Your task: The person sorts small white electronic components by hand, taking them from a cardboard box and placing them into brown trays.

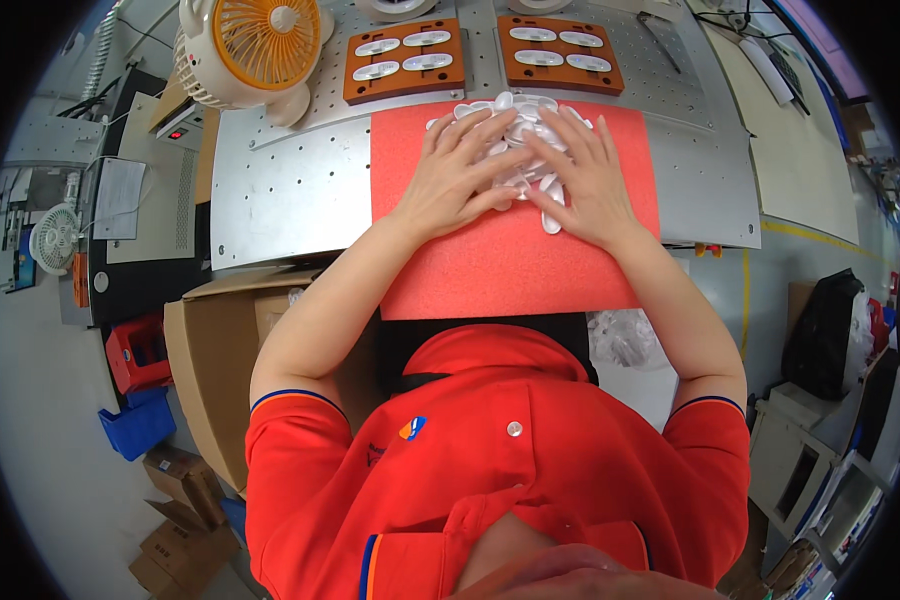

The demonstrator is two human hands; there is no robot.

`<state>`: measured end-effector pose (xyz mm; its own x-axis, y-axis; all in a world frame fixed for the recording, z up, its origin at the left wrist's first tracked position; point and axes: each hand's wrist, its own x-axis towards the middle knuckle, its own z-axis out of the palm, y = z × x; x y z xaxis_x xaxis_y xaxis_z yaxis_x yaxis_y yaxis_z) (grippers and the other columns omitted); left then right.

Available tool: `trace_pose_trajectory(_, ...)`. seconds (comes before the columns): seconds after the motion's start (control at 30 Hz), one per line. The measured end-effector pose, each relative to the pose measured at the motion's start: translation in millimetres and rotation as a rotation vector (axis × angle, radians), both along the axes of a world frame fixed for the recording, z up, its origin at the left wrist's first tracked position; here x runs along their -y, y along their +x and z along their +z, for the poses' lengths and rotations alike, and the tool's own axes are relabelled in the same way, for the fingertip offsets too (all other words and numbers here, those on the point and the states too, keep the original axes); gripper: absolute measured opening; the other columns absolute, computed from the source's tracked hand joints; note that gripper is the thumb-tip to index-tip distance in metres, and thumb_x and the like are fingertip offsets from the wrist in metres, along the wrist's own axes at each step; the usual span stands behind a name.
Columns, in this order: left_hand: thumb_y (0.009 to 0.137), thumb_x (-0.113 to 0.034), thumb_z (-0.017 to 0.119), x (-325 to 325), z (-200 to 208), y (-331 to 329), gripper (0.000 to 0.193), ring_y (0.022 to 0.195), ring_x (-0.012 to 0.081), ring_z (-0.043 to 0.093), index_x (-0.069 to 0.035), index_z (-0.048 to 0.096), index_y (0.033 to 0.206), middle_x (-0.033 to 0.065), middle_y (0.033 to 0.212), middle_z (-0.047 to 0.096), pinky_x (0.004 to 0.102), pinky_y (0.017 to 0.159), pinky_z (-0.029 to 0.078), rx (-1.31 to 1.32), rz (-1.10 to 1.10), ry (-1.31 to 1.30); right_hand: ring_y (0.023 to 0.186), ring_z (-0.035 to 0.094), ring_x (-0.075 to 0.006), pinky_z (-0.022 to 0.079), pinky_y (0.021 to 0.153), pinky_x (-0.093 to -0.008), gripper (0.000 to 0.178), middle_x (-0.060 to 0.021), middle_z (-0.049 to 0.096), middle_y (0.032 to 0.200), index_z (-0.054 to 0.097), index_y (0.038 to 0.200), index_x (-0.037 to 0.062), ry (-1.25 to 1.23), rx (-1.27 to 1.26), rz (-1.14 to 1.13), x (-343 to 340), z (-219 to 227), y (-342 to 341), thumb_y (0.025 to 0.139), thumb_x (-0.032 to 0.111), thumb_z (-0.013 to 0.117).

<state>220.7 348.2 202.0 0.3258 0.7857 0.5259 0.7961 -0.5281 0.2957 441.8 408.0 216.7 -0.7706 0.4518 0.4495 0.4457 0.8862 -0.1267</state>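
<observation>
Left hand point(460, 170), right hand point(582, 180): fingers spread wide, palms down, seemingly corralling heap of white oval pieces point(527, 125) on red foam pad point(510, 265); pad likely cushions them from metal surface point(290, 190).

Mat point(510, 275), coral red; oval pieces point(551, 222), white; left tray point(403, 58) and right tray point(561, 49), reddish brown; table point(290, 195), silver-grey, dotted with dark holes; fan point(255, 42), white and orange; shirt point(450, 445), red with navy-and-orange edging.
</observation>
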Motion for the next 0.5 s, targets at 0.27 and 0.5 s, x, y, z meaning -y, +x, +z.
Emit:
trace_pose_trajectory(0.27, 0.086, -0.014, 0.060, -47, 23, -105, 0.035, 0.098, 0.0303, 0.063, -0.013, 0.061, 0.121, 0.0114, 0.114, 0.063, 0.0365, 0.086, 0.050, 0.327, 0.390, -0.151, 0.115, 0.054, -0.0266, 0.044, 0.094, -0.0413, 0.026, -0.0039, 0.059, 0.123, 0.066, 0.109, 0.0136, -0.014, -0.067, -0.077, -81, 27, -30, 0.084, 0.021, 0.064)
trace_pose_trajectory(0.5, 0.078, -0.005, 0.063, -106, 53, -138, 0.021, 0.092, 0.0309, 0.064, -0.010, 0.070, 0.096, 0.0108, 0.105, 0.064, 0.0400, 0.080, 0.051, -0.364, 0.294, -0.424, 0.100, 0.063, -0.0303, 0.051, 0.082, -0.0439, 0.019, -0.0084, 0.064, 0.105, 0.069, 0.099, 0.0105, -0.137, 0.580, -0.282, -138, 56, -79, 0.085, 0.020, 0.061)
